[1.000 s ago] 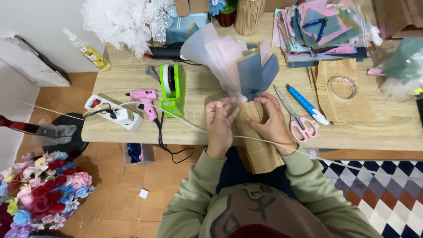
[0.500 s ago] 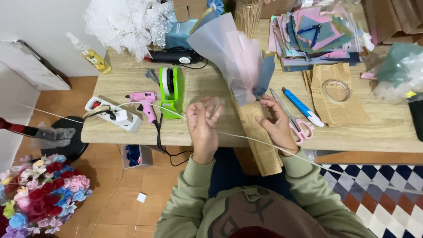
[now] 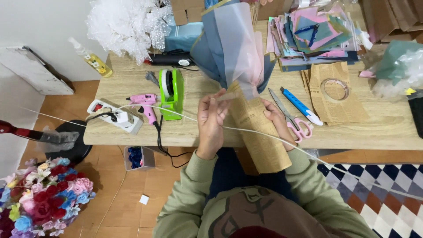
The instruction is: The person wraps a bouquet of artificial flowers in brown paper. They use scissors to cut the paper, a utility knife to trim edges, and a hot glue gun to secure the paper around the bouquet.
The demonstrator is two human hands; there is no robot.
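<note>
Newsprint-wrapped bouquet (image 3: 260,132) gripped by right hand (image 3: 276,121), left hand (image 3: 211,121) pinching clear tape strip (image 3: 224,96)

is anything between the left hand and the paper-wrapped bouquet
Nothing visible. The left hand meets the bouquet wrap directly at its neck; the right hand grips the other side. A white cord crosses in front, not between.

Lighting was bright, even, diffuse; shadows were soft. Wide-angle bending showed at frame edges. Focus was sharp centrally; mild glare on the white crinkled plastic wrap (image 3: 128,24), upper left.
</note>
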